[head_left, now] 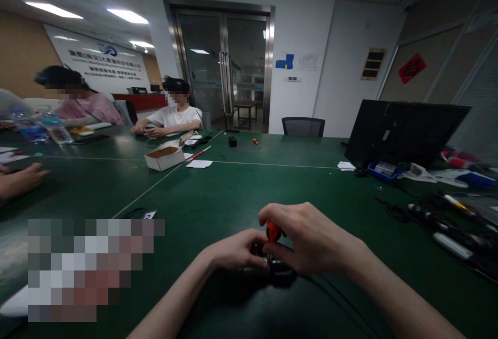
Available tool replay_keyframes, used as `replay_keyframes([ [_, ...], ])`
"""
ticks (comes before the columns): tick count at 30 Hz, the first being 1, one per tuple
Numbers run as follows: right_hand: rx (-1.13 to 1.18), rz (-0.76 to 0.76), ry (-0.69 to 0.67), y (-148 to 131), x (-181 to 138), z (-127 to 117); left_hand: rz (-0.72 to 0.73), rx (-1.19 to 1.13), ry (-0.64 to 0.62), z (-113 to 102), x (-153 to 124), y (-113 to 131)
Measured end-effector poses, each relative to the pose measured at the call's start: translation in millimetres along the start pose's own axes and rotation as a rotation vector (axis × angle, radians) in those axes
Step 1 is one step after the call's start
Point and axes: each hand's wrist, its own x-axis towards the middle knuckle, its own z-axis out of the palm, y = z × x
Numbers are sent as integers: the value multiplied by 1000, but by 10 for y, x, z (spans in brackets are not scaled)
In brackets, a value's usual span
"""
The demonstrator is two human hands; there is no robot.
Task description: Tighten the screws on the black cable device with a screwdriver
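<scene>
The right hand (pixel 311 232) has its grip closed on an orange screwdriver (pixel 274 231) — it stands nearly straight up, with its tip down by a small black thing (pixel 282 267). That thing is low over the green table (pixel 187 193), right in front of the person. The left hand (pixel 237 247) is just beside it — I can't tell if its grip is closed on it. A white box (pixel 165 160) sits farther off.
</scene>
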Motion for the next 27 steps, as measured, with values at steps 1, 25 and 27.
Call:
replay_keyframes([
  [1,-8,-5,14,3,1,12,5,3,-2,0,0,4],
  [25,-233,-31,28,-1,6,48,49,80,-19,-51,6,18],
  [27,-233,-31,28,-9,6,32,73,102,-41,-59,-1,30],
])
